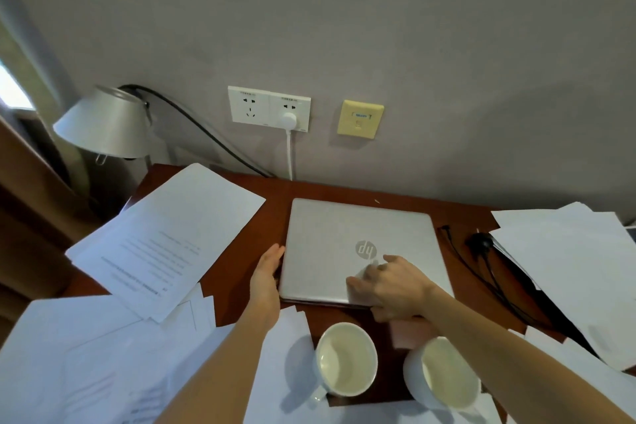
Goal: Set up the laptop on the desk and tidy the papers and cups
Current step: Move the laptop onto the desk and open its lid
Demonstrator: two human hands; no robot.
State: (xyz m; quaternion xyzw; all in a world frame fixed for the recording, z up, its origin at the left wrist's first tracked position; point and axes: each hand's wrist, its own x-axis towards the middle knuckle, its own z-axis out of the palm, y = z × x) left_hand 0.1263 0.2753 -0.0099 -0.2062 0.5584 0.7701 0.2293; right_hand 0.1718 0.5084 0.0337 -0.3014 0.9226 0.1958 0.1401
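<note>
Presently: closed laptop [361,251] flat on the desk [275,217], both hands on it.

Left hand [268,272] lies with straight fingers against the laptop's left edge. Right hand [392,286] rests on the lid near the front edge, fingers spread and relaxed on top, thumb at the front edge; whether it grips cannot be told. Two empty cups [346,360] stand side by side just in front of the laptop. Loose papers [165,241] lie scattered left, right and at the near edge. A black cable [481,268] lies right of the laptop. A lamp [103,124] stands rear left.
</note>
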